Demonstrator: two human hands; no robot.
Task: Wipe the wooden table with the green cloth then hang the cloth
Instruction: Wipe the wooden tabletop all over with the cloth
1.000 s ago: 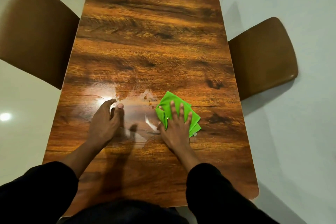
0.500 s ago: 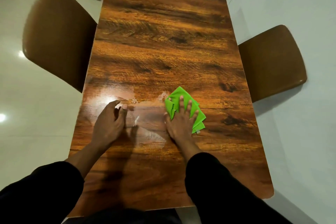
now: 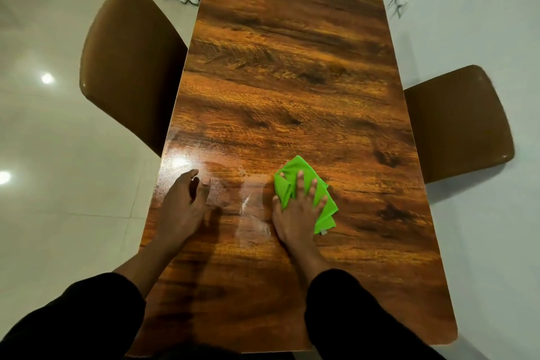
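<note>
Two hands on the wooden table [image 3: 292, 73], lower centre of frame. Right hand [image 3: 298, 210]: fingers spread, pressed flat on the green cloth [image 3: 324, 207], likely to hold it down for wiping. Left hand [image 3: 182, 207]: resting on bare wood, fingers loosely together, holding nothing, probably bracing. Cloth: folded, long axis running upper left to lower right; a wet smear lies just to its left.

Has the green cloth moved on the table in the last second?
Yes. The cloth slid slightly left, widening its gap from the dark knot.
</note>
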